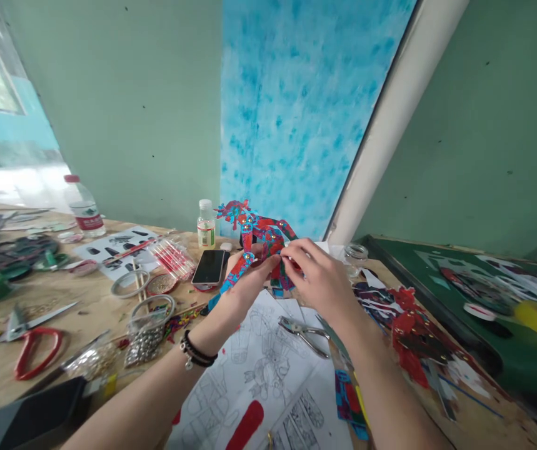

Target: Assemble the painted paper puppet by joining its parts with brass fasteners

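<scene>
A jointed figure cut from thin sheet [261,226], patterned in red, blue and purple with brass-coloured fasteners at its joints, is held up above the table. My left hand [244,281] grips its lower part, thumb pressed against it. From the other side, the bent fingers of my right hand [319,275] pinch the figure near the left thumb. Fingers hide what lies exactly between the tips. Beneath my hands, sheets with pencil drawings [268,375] bear silver plier-like tool [303,334]. A red and blue patterned piece [347,397] lies beside my right forearm.
Red-handled pliers [38,350], a bag of metallic beads [144,344] and a phone [210,267] are left of my hands. A small bottle [206,226] stands behind the phone; a water bottle [85,209] is farther left. Red cut pieces [409,337] lie right.
</scene>
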Motion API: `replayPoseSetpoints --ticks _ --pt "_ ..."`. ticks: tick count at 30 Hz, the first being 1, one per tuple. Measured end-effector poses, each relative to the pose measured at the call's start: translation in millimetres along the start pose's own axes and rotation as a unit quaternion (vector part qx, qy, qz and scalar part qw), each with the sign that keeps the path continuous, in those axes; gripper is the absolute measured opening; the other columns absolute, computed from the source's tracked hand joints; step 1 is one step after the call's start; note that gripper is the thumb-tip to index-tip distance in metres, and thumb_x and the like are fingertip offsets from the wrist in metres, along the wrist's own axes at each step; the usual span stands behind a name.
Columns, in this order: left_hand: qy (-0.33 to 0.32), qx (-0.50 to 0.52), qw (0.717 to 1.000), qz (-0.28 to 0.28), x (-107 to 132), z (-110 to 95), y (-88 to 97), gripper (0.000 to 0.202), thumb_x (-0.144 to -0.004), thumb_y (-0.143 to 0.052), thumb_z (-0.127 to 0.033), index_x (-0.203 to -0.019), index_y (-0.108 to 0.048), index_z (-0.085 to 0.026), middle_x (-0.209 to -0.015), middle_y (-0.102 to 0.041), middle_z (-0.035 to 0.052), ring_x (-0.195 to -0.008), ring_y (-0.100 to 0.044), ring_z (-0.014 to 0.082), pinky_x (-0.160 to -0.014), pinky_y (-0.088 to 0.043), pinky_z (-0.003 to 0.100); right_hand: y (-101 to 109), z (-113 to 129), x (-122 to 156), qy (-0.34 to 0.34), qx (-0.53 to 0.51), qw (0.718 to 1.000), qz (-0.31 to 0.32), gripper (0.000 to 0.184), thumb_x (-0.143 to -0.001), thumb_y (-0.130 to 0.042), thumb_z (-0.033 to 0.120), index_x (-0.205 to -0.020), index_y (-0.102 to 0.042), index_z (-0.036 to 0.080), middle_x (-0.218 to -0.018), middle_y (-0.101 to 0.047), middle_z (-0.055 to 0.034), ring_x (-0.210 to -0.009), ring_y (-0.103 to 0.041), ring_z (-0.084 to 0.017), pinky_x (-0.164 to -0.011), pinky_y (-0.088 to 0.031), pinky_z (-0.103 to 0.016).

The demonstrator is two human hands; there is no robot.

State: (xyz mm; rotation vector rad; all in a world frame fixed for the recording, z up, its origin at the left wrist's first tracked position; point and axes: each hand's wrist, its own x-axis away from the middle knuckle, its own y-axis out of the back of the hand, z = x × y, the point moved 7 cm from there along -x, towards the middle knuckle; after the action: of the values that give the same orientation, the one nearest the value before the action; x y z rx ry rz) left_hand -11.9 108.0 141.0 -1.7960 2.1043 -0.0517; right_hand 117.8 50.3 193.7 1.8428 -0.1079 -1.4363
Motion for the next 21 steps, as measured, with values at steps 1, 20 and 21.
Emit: replayPoseSetpoints --ticks 1,20,21 --pt "-0.001 -0.004 1.0 0.004 -0.8 -1.6 -0.6 0.018 -0.079 -0.081 -0.031 -0.091 -0.074 -0.019 -0.092 -0.08 0.0064 -0.081 -0.075 0.0193 -0.072 -0.062 0.03 0.2 -0.4 0.2 -0.003 -0.005 1.0 0.005 0.017 -0.103 -0.056 0.015 -0.109 -0.07 0.022 -0.109 -0.075 -0.0048 -0.091 -0.074 -0.017 -0.074 -0.057 -0.028" --pt "-0.005 -0.043 0.998 -0.042 1.0 -19.7 12.6 0.026 -0.076 -0.086 -0.036 -0.087 -0.069 -0.021 -0.087 -0.071 0.0029 -0.083 -0.072 0.0188 -0.071 -0.063 0.029 -9.0 137.8 170.3 0.14 -0.114 0.932 0.314 0.031 -0.096 -0.07 0.056 -0.108 -0.062 0.029 -0.084 -0.073 0.0048 -0.07 -0.07 -0.018 -0.055 -0.041 -0.03" --pt "-0.006 -0.04 0.998 -0.04 2.7 -23.0 10.5 0.025 -0.077 -0.086 -0.035 -0.087 -0.069 -0.02 -0.088 -0.071 0.0031 -0.084 -0.073 0.0186 -0.073 -0.063 0.029 -17.6 141.7 186.2 0.142 -0.1 0.939 0.298 0.034 -0.096 -0.068 0.06 -0.106 -0.061 0.028 -0.084 -0.072 0.0037 -0.072 -0.07 -0.02 -0.053 -0.04 -0.03"
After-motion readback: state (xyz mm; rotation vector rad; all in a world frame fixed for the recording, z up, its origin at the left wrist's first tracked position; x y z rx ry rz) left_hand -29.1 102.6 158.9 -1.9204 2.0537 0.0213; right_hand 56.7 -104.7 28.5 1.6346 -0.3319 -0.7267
